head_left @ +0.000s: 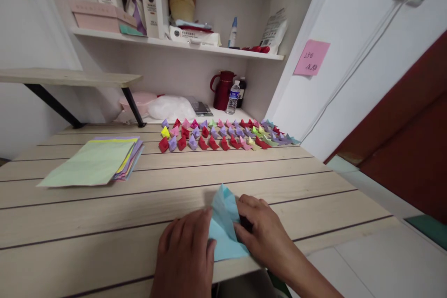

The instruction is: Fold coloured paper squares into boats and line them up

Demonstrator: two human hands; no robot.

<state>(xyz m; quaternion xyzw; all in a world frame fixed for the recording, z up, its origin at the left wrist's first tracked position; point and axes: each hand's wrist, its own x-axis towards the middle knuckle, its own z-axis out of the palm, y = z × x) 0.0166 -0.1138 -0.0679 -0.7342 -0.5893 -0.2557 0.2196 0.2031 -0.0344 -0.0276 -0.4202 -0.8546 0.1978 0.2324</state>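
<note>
While in the grasp of left hand point(185, 249) and right hand point(263, 228), blue paper point(225, 242) on slatted tabletop point(164, 174) before white shelf point(251, 53).

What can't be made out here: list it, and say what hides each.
All in the head view:
Side edges of the light blue paper: partly covered by the left hand and right hand.
Lower sheets of the stack: mostly hidden under the pale green sheet.
Dark bottle: partly behind the clear bottle.
White bag's print: too small and blurred.
</note>
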